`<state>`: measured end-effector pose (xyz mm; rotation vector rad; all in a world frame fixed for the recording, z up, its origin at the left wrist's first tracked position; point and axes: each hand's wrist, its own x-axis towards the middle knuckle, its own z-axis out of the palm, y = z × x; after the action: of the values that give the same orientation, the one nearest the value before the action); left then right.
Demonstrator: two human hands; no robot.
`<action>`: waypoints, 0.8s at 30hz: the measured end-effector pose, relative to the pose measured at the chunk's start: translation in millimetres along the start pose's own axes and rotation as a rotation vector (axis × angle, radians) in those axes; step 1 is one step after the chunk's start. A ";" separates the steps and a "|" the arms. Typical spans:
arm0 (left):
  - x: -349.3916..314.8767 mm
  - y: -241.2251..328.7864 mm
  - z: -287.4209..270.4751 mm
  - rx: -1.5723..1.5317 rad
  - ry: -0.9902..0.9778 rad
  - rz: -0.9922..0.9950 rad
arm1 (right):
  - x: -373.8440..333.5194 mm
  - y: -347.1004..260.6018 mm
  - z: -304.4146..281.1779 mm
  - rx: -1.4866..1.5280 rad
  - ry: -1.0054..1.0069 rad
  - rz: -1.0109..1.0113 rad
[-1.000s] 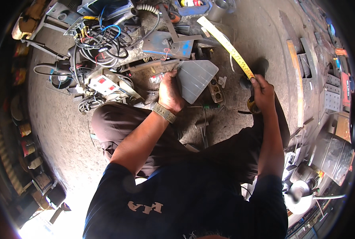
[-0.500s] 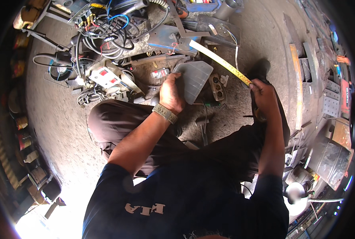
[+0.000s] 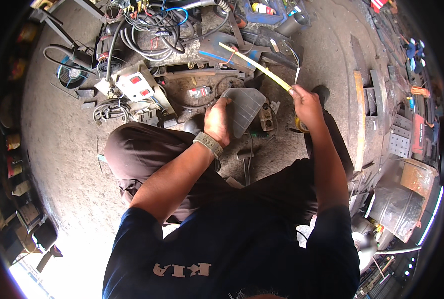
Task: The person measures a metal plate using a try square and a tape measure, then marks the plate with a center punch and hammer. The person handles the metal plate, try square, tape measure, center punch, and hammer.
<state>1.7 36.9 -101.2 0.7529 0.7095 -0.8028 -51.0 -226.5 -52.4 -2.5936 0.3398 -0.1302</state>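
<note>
My left hand (image 3: 217,122), with a watch on its wrist, is closed on the left edge of a grey metal plate (image 3: 244,112). The plate has angled corners and thin pale lines across its face. To the right, my right hand (image 3: 307,107) is closed on a yellow tape measure (image 3: 258,67). Its pulled-out blade slants up and left, its free end over a blue-edged metal piece (image 3: 224,47). A rounded yellow and dark part (image 3: 300,124) shows just under the right hand, partly hidden. The blade stays apart from the plate.
A power socket block (image 3: 267,118) lies right of the plate. A white box with red switches (image 3: 136,85) stands at left, near coiled cables (image 3: 149,37). A hammer-like tool (image 3: 247,162) lies between my legs. Metal strips (image 3: 359,119) lie on the right.
My right hand has moved left with the tape measure, and the blade now shows more edge-on. My left hand keeps its hold on the plate. The whole view has shifted slightly.
</note>
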 end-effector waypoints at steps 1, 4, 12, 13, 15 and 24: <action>-1.5 1.8 0.2 0.006 0.001 0.006 | 2.5 -2.1 6.3 0.012 0.029 -0.009; -11.9 7.4 8.5 0.014 -0.001 -0.001 | 8.6 -3.0 23.3 -0.047 0.169 -0.159; -5.4 7.2 0.5 0.035 -0.004 0.047 | 26.4 -2.5 25.8 -0.031 0.042 -0.028; -6.5 7.4 1.7 0.036 -0.004 0.048 | 29.6 0.6 23.6 -0.033 0.016 -0.009; -5.8 8.3 0.1 0.029 0.007 0.051 | 37.8 -7.5 16.5 -0.032 -0.036 0.020; -1.4 9.0 -0.6 0.029 -0.027 0.030 | 50.6 -15.8 6.3 -0.107 -0.013 -0.008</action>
<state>8.2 42.2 -97.6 0.7762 0.6624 -0.7960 2.1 -223.7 -48.5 -2.7010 0.3398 -0.1002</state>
